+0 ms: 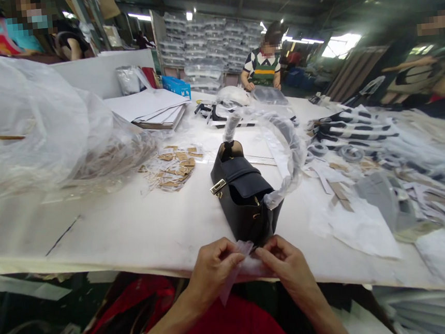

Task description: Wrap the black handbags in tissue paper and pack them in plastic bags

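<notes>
A black handbag (243, 186) stands on the white table before me, with a gold clasp (218, 187) on its left side. Its handle (295, 155) arches up to the right, wrapped in clear plastic. Close to the bag's near end, my left hand (217, 263) pinches a thin translucent strip (226, 287) that hangs over the table edge. My right hand (287, 260) is closed in a pinch beside it, fingertips near the bag's lower edge. What sits between those fingertips is too small to make out.
Tan hang tags (176, 168) with white strings lie left of the bag. Clear plastic sheeting (47, 120) heaps up at far left. Paper sheets (150, 103) are stacked behind, and scraps and striped straps (355, 127) cover the right. A person (263, 67) works across the table.
</notes>
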